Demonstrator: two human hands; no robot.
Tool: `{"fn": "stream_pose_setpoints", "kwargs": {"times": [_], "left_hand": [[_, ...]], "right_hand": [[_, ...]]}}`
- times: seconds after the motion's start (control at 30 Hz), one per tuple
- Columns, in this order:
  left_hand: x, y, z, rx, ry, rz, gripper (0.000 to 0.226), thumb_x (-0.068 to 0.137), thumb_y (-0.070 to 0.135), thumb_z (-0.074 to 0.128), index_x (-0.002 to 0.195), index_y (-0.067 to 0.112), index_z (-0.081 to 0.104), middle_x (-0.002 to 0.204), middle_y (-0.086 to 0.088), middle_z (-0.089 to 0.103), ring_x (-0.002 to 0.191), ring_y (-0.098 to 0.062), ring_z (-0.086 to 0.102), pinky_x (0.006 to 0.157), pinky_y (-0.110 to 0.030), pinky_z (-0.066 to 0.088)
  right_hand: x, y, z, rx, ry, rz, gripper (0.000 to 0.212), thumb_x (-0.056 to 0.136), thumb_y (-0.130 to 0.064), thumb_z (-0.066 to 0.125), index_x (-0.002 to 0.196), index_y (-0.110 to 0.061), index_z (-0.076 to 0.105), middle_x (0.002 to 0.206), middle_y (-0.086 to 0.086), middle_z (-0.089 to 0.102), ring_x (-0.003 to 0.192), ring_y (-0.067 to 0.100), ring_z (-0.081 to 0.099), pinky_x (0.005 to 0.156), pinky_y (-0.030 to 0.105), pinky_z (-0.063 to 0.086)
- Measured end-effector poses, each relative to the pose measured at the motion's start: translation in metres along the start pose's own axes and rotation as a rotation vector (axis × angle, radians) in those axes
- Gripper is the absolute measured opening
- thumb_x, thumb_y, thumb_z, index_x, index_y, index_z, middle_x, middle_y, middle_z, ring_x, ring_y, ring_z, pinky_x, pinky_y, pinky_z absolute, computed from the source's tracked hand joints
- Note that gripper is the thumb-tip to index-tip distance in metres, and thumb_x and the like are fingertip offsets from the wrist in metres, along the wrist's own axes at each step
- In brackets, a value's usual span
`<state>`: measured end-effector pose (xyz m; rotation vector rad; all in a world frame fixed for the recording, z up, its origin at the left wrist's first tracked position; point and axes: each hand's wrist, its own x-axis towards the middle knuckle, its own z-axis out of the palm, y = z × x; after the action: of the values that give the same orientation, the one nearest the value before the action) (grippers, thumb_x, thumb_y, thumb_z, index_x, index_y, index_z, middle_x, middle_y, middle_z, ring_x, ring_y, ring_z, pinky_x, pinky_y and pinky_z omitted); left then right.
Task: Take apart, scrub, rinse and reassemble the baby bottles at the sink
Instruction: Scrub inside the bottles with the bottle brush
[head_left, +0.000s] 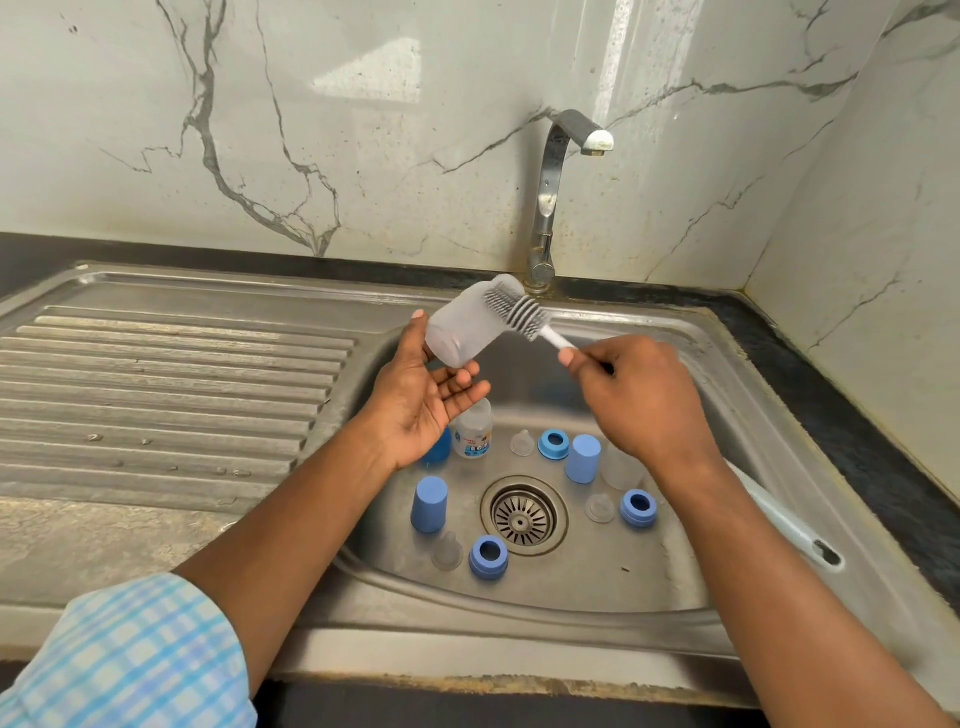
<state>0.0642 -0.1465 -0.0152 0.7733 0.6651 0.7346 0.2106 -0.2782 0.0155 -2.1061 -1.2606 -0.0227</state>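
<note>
My left hand holds a translucent bottle body tilted above the sink basin, thumb on its side and fingers under its base. My right hand grips the white handle of a bottle brush; its grey bristle head lies against the bottle's upper end. Down in the basin stand a labelled bottle, another clear bottle, two blue caps, three blue screw rings and three clear nipples.
The steel sink has a round drain at its middle and a ribbed drainboard to the left. A faucet rises behind the basin, no water running. A white-handled tool lies on the right rim. Marble walls close in behind and to the right.
</note>
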Motion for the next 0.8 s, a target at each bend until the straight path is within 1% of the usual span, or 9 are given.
{"fn": "stream_pose_setpoints", "kwargs": {"times": [0.07,0.13,0.27,0.3,0.37,0.43,0.57,0.73,0.8], "left_hand": [[-0.003,-0.001,0.001,0.032,-0.039,-0.024,0.051,0.099,0.054,0.042,0.115,0.008,0.058,0.063,-0.008,0.063,0.049,-0.01,0.058,0.054,-0.028,0.058],[-0.005,-0.002,0.001,0.079,-0.077,-0.043,0.053,0.101,0.055,0.038,0.116,0.008,0.058,0.068,-0.012,0.068,0.054,-0.013,0.063,0.056,-0.03,0.058],[-0.005,-0.002,-0.003,0.122,-0.116,-0.051,0.07,0.095,0.066,0.037,0.121,0.006,0.061,0.09,-0.015,0.07,0.077,-0.022,0.068,0.067,-0.038,0.061],[-0.005,-0.002,-0.003,0.134,-0.114,-0.041,0.07,0.093,0.066,0.04,0.118,0.005,0.062,0.089,-0.013,0.068,0.078,-0.021,0.067,0.067,-0.038,0.061],[-0.005,-0.003,-0.001,0.165,-0.103,-0.017,0.059,0.092,0.058,0.05,0.112,0.005,0.063,0.084,-0.011,0.067,0.075,-0.017,0.065,0.066,-0.035,0.061],[-0.004,-0.004,0.0,0.17,-0.078,-0.016,0.05,0.092,0.05,0.058,0.113,0.004,0.062,0.08,-0.01,0.069,0.072,-0.015,0.066,0.065,-0.032,0.06],[-0.002,-0.005,-0.001,0.12,-0.067,-0.032,0.049,0.095,0.049,0.055,0.117,0.006,0.057,0.076,-0.013,0.07,0.07,-0.017,0.067,0.067,-0.034,0.061],[0.0,-0.006,-0.003,0.055,-0.076,-0.058,0.052,0.098,0.054,0.046,0.12,0.008,0.059,0.077,-0.011,0.07,0.071,-0.017,0.066,0.063,-0.032,0.06],[0.002,-0.003,-0.004,0.032,-0.096,-0.076,0.053,0.098,0.054,0.043,0.119,0.008,0.059,0.075,-0.01,0.068,0.067,-0.016,0.064,0.062,-0.032,0.06]], "right_hand": [[0.0,0.005,0.0,0.012,0.027,0.03,0.04,0.096,-0.046,0.056,0.08,-0.012,0.071,0.051,0.003,0.054,0.05,0.025,0.05,0.05,0.033,0.039],[-0.002,0.002,0.002,0.046,-0.008,0.032,0.041,0.097,-0.044,0.057,0.075,-0.01,0.068,0.049,0.001,0.049,0.046,0.02,0.043,0.048,0.032,0.037],[-0.005,-0.006,0.004,0.071,-0.056,0.002,0.044,0.097,-0.042,0.058,0.064,-0.013,0.06,0.045,-0.003,0.043,0.044,0.017,0.037,0.047,0.03,0.033],[-0.005,-0.008,0.004,0.07,-0.068,-0.01,0.044,0.097,-0.042,0.058,0.064,-0.013,0.06,0.046,-0.002,0.044,0.044,0.018,0.037,0.047,0.031,0.034],[-0.006,-0.009,0.004,0.061,-0.079,-0.019,0.043,0.097,-0.043,0.057,0.065,-0.016,0.061,0.046,-0.003,0.044,0.044,0.017,0.038,0.046,0.03,0.034],[-0.006,-0.007,0.002,0.028,-0.045,0.002,0.041,0.097,-0.043,0.057,0.065,-0.018,0.06,0.046,-0.004,0.046,0.045,0.018,0.041,0.047,0.028,0.031],[0.0,0.003,-0.002,0.014,0.035,0.047,0.044,0.097,-0.045,0.056,0.063,-0.015,0.059,0.048,0.0,0.048,0.047,0.022,0.046,0.049,0.029,0.032],[-0.011,-0.014,0.007,0.033,-0.237,-0.099,0.044,0.097,-0.04,0.059,0.057,-0.024,0.054,0.045,-0.005,0.043,0.042,0.011,0.035,0.048,0.028,0.033],[-0.009,-0.015,0.007,0.019,-0.235,-0.093,0.039,0.097,-0.042,0.058,0.063,-0.024,0.06,0.045,-0.005,0.045,0.042,0.01,0.037,0.049,0.028,0.033]]}}
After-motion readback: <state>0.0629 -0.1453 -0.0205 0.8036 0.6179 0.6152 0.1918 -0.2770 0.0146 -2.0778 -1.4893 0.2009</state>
